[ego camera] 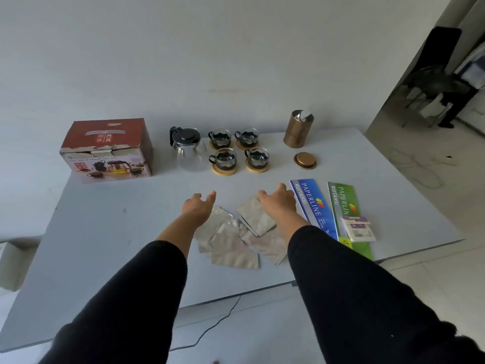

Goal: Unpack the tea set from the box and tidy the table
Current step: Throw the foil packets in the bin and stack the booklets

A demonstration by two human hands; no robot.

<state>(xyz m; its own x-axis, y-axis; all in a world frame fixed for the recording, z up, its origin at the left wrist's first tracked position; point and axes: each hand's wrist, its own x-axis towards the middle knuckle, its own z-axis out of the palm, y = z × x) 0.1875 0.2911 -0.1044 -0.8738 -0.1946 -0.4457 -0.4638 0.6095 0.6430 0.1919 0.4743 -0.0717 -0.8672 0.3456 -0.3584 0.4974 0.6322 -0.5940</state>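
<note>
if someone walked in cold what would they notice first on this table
Probably the two bare hands, left hand and right hand, reaching out open over a loose heap of silver foil packets near the front of the table. Behind them, a glass teapot stands beside four glass cups on round wooden coasters, with the red box at the far left. At far right stands a gold canister, its lid lying off in front.

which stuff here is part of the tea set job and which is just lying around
Job:
red box
glass teapot
four cups on coasters
gold canister
canister lid
silver pouches

Lying about:
blue receipt book
green receipt book
small white packet
</note>
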